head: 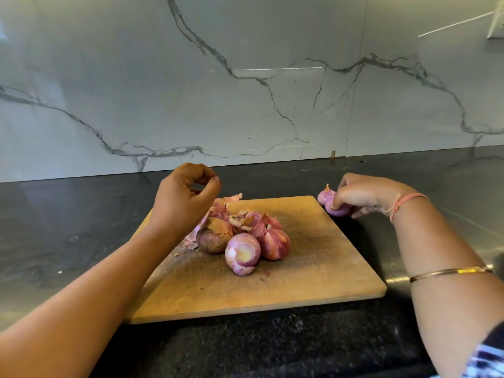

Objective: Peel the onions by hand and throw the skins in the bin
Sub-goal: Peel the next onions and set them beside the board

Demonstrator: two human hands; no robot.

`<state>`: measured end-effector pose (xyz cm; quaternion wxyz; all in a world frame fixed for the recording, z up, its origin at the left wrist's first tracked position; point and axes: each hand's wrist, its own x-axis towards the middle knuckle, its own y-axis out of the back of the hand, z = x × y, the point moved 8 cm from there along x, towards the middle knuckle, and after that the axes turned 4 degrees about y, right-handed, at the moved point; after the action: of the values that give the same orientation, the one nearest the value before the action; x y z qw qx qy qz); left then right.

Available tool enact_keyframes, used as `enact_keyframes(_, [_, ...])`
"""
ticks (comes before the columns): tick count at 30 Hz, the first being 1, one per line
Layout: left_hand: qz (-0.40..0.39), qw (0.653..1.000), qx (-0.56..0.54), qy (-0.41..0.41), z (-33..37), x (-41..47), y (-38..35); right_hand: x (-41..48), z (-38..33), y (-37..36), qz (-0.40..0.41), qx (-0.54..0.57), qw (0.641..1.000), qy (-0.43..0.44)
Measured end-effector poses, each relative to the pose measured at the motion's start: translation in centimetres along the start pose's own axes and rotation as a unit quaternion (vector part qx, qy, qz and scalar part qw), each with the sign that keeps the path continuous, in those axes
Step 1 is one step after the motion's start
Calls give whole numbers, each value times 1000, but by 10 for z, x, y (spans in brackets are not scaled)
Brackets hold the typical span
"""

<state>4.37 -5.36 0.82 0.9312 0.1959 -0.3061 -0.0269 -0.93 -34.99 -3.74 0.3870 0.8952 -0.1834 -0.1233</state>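
Right hand (362, 193) around peeled onion (325, 197)

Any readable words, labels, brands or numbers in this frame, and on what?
None: no lettering on the rectangular wooden chopping board, white grey-veined marble wall, black stone counter, thin gold bangle, or peeled pink onion in the right hand.

At the centre of the wooden cutting board (313, 263) a brown-skinned onion (214, 236) sits left, a half-peeled pink onion (242, 253) in front and a reddish onion (275, 244) right. Loose skins (231, 211) are heaped behind. Off its far right corner, the right hand (360, 193) grips pale peeled onions (326, 196).
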Motion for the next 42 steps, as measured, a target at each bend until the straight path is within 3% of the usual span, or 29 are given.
enact_keyframes(4, [8,999,37,1,-5,3,2,-1,3,-2,-28,-59,998,4])
enact_keyframes(9, [25,995,92,-23,-4,8,5,-2,-1,1,-17,-56,998,29])
enact_keyframes(12, [34,996,78,-30,-1,8,8,-4,-20,12,44,-21,993,109])
enact_keyframes(15, [39,999,25,-15,-3,7,12,-22,-53,17,116,59,964,233])
enact_keyframes(19, [39,999,8,3,-6,9,15,-38,-82,-27,-12,95,959,268])
enact_keyframes(23, [28,999,30,9,-7,10,15,-38,-76,-67,-122,-87,969,198])
enact_keyframes(26, [22,998,62,10,-8,9,14,-44,-76,-82,-199,-107,956,185])
enact_keyframes(42, [35,995,78,42,-16,6,19,-37,-78,-106,-288,-69,936,193])
